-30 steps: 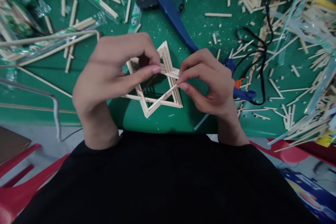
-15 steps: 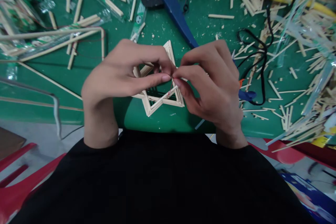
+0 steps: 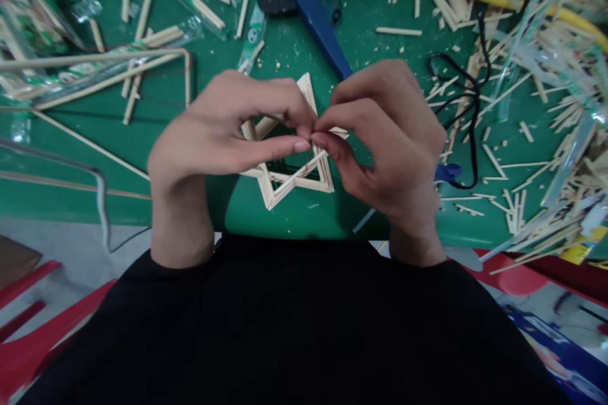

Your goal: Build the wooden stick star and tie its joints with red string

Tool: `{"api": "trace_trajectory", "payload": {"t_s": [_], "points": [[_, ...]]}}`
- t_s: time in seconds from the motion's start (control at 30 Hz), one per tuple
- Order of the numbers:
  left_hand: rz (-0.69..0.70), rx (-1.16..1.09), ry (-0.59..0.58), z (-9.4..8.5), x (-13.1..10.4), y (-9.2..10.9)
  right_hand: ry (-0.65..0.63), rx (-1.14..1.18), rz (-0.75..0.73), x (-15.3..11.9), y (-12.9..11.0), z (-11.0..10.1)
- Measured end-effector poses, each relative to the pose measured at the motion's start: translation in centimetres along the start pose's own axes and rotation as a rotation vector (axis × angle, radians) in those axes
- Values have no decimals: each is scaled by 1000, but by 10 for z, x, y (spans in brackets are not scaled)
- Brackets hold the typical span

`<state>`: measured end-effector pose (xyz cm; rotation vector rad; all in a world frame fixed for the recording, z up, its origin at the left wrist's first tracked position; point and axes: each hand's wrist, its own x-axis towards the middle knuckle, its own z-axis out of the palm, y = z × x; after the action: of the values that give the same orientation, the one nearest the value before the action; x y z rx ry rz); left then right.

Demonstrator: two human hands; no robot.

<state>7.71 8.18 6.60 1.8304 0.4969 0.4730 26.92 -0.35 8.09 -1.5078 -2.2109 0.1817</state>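
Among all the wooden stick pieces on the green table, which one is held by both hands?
The star-shaped stick frame, pinched between the left hand and right hand; other sticks lie loose, untouched.

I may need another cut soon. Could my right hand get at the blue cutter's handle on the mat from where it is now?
Probably yes. The right hand sits just below the blue cutter's handle, with only bare green mat and small stick scraps between. But its fingertips pinch at the stick star with the left hand, so it must release first.

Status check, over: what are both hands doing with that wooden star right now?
Left hand and right hand pinch together at the stick star, on a thin red wire. Loose sticks and blue cutter lie clear behind.
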Motion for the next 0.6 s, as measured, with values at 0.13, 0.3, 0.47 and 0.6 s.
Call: {"api": "trace_trajectory", "payload": {"t_s": [0.13,0.3,0.47,0.6], "points": [[-14,-23,9,0,-2,2,113,70,-29,-2,3,3],[-35,-41,-14,-1,-1,2,177,174,-38,-3,5,3],[84,99,39,-2,-3,0,169,266,-16,-2,3,6],[179,196,151,-2,-7,-1,218,401,-42,-2,0,8]]}}
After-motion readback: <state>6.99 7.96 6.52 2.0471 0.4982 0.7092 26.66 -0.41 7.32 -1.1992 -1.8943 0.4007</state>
